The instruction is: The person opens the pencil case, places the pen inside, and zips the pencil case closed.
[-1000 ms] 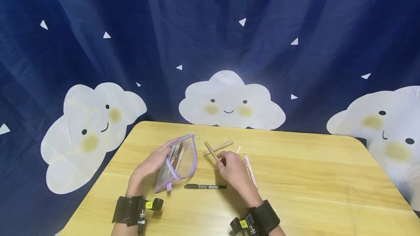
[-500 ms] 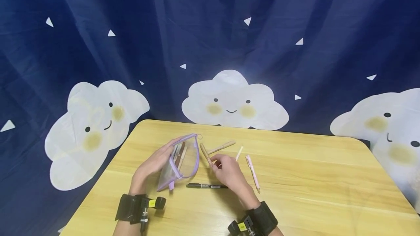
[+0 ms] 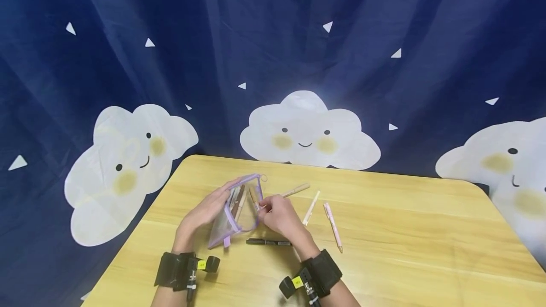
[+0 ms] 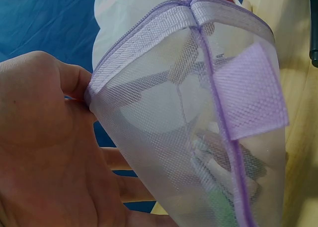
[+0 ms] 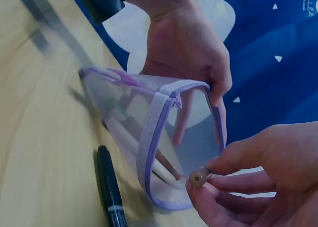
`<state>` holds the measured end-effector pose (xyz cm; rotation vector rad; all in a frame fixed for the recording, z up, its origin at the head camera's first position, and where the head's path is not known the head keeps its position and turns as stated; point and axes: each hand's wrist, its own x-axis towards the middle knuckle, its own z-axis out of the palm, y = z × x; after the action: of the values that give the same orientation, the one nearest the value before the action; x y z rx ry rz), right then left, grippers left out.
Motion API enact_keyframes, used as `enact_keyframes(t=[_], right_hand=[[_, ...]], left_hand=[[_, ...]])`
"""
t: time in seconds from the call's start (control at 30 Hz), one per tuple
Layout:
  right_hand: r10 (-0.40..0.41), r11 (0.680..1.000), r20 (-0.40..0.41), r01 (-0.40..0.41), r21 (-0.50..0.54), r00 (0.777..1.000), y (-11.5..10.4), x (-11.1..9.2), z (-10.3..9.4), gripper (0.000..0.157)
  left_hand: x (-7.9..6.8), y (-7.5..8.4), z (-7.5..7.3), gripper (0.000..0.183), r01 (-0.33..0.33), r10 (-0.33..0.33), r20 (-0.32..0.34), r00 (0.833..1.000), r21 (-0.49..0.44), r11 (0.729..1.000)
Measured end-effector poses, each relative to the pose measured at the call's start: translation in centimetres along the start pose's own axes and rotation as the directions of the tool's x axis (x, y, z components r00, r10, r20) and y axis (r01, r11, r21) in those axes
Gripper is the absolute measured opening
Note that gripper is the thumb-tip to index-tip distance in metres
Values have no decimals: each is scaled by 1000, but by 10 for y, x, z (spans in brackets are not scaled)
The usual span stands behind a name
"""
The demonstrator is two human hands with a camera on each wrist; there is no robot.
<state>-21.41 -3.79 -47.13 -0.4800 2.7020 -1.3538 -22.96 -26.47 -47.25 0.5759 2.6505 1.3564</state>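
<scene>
A see-through mesh pencil pouch (image 3: 219,232) with lilac zip edging is tilted on the table, its mouth gaping to the right. My left hand (image 3: 204,211) grips its far rim, thumb at the edge and fingers along the outside in the left wrist view. Several pens (image 3: 240,202) lie inside, one of them brown. My right hand (image 3: 279,214) pinches a tan pen (image 5: 200,177) between thumb and fingers, its far end inside the pouch's mouth. A black marker (image 5: 110,187) lies below the mouth, partly hidden by my right forearm in the head view.
Right of the pouch lie another tan pen (image 3: 297,190), a cream pen (image 3: 311,208) and a pink pen (image 3: 333,227). The wooden table (image 3: 405,231) ends at a blue curtain (image 3: 273,37) with clouds.
My right hand has moved left with the tan pen, bringing its end from the table into the pouch's mouth. The left hand keeps its grip on the pouch.
</scene>
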Motion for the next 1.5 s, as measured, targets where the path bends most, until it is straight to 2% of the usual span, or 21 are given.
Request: enact_keyframes(t=[0.13, 0.3, 0.4, 0.6, 0.7, 0.83, 1.07, 1.17, 1.27, 1.4, 1.5], right_hand=[[31, 997, 21, -33, 68, 999, -1, 5, 5, 34], [-2, 987, 75, -10, 158, 997, 2, 4, 6, 36], [-22, 986, 81, 8, 165, 996, 3, 1, 0, 34], [-66, 995, 20, 64, 74, 998, 8, -10, -32, 26], [-84, 996, -61, 84, 5, 995, 16, -19, -53, 22], [-80, 996, -175, 72, -50, 981, 27, -30, -76, 19], [-99, 984, -210, 64, -169, 973, 43, -39, -96, 20], [-50, 972, -232, -5, -233, 971, 53, -43, -103, 23], [39, 949, -222, -106, -298, 974, 62, -48, -110, 30], [160, 902, -160, -211, -376, 974, 76, -53, -115, 42], [216, 880, -108, -241, -410, 970, 82, -58, -115, 50]], left_hand=[[1, 2, 3, 46, 8, -8, 8, 1000, -3, 1000], [2, 1, 4, 46, -4, 4, 5, 1000, 5, 1000], [3, 2, 4, 45, -18, 18, 6, 1000, 9, 1000], [4, 5, 4, 45, -18, 18, -1, 1000, 26, 999], [5, 6, 4, 45, -25, 25, -1, 1000, 39, 999], [6, 5, 4, 46, -31, 31, 4, 1000, 43, 999], [5, -1, 2, 45, 40, -39, -10, 999, 8, 999], [2, -3, 1, 46, 31, -31, -6, 1000, 16, 999], [0, -4, 1, 46, 15, -15, -9, 1000, 25, 1000], [0, -3, 2, 46, 11, -11, -9, 1000, 25, 1000], [1, -3, 2, 46, 10, -10, -9, 1000, 15, 1000]])
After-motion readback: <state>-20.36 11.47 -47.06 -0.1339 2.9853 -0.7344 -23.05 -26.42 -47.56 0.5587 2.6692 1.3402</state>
